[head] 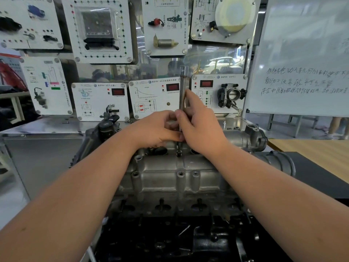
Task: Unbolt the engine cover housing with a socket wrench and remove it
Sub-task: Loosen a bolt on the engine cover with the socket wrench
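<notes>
Gripping upright socket wrench (181, 95) w/ both hands (160, 127) atop engine cover housing (170, 176).

Matt cast-metal engine cover housing (175, 178); polished steel socket wrench (182, 87)

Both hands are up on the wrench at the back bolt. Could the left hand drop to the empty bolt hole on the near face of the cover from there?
Probably yes. The left hand only steadies the socket wrench beside the right hand. The bolt hole sits lower on the near face of the engine cover housing, with nothing over it.
</notes>
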Available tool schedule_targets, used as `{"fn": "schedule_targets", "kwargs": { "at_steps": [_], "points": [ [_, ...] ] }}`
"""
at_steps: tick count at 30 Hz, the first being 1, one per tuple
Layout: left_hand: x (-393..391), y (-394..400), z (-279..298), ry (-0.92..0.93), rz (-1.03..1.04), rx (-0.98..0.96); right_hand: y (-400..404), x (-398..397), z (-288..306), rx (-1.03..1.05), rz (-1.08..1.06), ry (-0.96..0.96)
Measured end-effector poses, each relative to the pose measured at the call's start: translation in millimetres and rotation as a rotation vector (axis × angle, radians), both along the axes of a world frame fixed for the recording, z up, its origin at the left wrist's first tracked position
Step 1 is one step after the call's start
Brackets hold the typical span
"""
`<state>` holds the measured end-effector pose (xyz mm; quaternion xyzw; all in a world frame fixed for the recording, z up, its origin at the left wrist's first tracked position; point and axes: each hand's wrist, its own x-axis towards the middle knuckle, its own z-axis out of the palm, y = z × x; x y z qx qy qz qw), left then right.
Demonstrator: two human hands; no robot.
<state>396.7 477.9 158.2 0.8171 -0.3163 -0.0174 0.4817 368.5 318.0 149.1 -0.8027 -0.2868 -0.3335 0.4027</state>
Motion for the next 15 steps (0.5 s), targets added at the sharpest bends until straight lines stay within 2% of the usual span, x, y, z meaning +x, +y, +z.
{"fn": "schedule_targets", "kwargs": {
  "at_steps": [6, 11, 15],
  "points": [
    [-0.7, 1.4, 1.7, -0.111, -0.009, 0.078, 1.3, -0.1, -0.2, 0.006, -0.005, -0.031],
    [1.7, 2.4, -1.1, -0.042, 0.056, 0.043, -0.6, 0.7, 0.3, 0.033, -0.002, 0.051],
    [1.1, 2.3, -0.2, -0.049, -0.024, 0.023, 1.1, -1.7, 0.5, 0.012, 0.000, 0.042]
  ]
}}
